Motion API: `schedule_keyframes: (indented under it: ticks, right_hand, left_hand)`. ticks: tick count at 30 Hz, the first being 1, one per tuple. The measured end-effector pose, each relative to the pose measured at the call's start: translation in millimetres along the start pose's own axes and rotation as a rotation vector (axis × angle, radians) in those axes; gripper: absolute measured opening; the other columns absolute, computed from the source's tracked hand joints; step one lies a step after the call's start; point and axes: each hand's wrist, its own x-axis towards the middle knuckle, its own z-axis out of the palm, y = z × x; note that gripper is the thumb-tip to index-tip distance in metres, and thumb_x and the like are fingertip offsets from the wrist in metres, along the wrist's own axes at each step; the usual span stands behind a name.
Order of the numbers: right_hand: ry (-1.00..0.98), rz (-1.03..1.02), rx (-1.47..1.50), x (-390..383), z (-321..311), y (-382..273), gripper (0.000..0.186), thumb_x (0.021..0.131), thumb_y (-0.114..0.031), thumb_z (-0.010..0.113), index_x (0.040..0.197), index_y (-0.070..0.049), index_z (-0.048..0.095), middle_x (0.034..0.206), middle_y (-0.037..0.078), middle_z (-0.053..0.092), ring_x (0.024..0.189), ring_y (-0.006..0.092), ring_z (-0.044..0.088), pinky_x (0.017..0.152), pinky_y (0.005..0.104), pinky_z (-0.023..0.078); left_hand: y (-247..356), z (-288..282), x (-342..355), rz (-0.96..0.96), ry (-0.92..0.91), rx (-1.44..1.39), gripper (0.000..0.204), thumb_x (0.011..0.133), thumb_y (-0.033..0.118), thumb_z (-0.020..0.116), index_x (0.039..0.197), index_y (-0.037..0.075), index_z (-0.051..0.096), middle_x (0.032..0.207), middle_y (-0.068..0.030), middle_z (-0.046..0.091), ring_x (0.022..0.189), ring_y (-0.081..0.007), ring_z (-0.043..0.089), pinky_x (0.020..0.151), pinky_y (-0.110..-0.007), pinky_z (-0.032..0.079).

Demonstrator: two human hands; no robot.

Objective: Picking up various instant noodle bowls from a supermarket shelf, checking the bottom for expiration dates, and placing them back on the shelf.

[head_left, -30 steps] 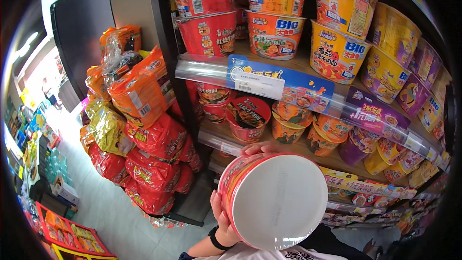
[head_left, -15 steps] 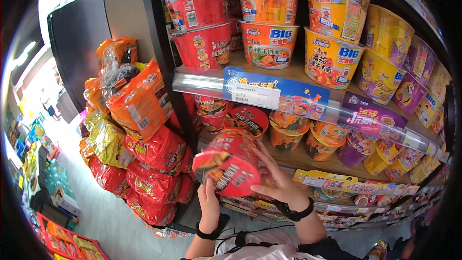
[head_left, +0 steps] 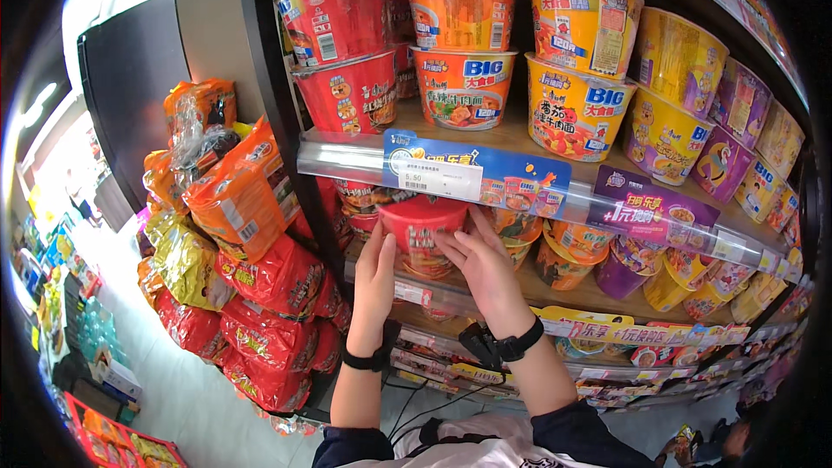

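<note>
A red instant noodle tub (head_left: 423,232) stands upright at the left end of the second shelf, its lid side up beneath the price rail. My left hand (head_left: 374,276) presses against the tub's left side, fingers stretched along it. On the opposite side, my right hand (head_left: 487,267) has its fingers against the wall of the tub, so both hands grip it between them. Behind and left of it, other red tubs (head_left: 360,195) are partly hidden. To the right, orange noodle tubs (head_left: 568,253) share the same shelf.
Overhanging the tub is a clear price rail (head_left: 347,159) with a blue promotional strip (head_left: 520,178). The upper shelf carries stacked noodle tubs (head_left: 465,87). Bagged noodle packs (head_left: 269,277) pile up left of the dark shelf post (head_left: 299,199). Cables (head_left: 425,412) hang before my body.
Both hands have moved forward and up with the red tub. It has turned from tilted to upright and now stands among the tubs on the second shelf.
</note>
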Motion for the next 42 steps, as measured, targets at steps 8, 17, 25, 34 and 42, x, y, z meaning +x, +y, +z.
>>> schedule_keyframes:
  ticks: [8,17,25,34,42]
  right_hand:
    - [0.022,0.011,-0.194,-16,-28,1,0.045,0.079,-0.003,0.050,0.124,-0.001,0.041,0.133,0.009,0.032,0.116,0.0208,0.041,0.096,0.0308,0.031]
    - [0.340,-0.259,-0.624,-41,-78,-46,0.035,0.081,-0.005,0.047,0.116,-0.001,0.049,0.119,0.010,0.047,0.112,0.0189,0.044,0.092,0.0292,0.034]
    - [0.317,-0.162,-0.651,-2,-100,-31,0.059,0.081,-0.011,0.055,0.132,-0.003,0.025,0.117,0.010,0.047,0.097,0.0159,0.051,0.082,0.0270,0.041]
    - [0.282,-0.157,-0.665,-17,-81,-38,0.057,0.084,-0.019,0.052,0.132,-0.003,0.023,0.123,0.010,0.040,0.096,0.0154,0.051,0.083,0.0267,0.039]
    - [0.034,-0.019,-0.255,-69,-81,-31,0.068,0.087,-0.039,0.045,0.136,-0.008,0.010,0.135,0.012,0.024,0.120,0.0237,0.035,0.097,0.0377,0.031]
  left_hand:
    - [0,23,-13,0.137,-0.008,-0.021,0.026,0.086,0.008,0.047,0.111,-0.002,0.047,0.098,-0.0086,0.056,0.091,-0.0129,0.052,0.077,-0.024,0.040]
    - [-23,77,0,0.202,-0.381,0.134,0.041,0.081,0.003,0.050,0.120,-0.003,0.038,0.121,-0.0166,0.042,0.114,-0.0228,0.040,0.094,-0.030,0.031]
    - [-37,115,36,0.220,-0.404,0.193,0.045,0.081,0.011,0.054,0.119,-0.002,0.033,0.113,-0.0200,0.044,0.104,-0.0297,0.043,0.089,-0.034,0.033]
    - [-7,108,-13,0.333,-0.318,0.198,0.066,0.080,0.010,0.052,0.133,0.000,0.014,0.128,-0.0151,0.031,0.115,-0.0236,0.034,0.096,-0.034,0.029]
    - [4,72,-76,0.325,-0.241,0.227,0.079,0.074,0.009,0.053,0.136,0.002,0.004,0.136,-0.0151,0.011,0.126,-0.0297,0.022,0.103,-0.042,0.018]
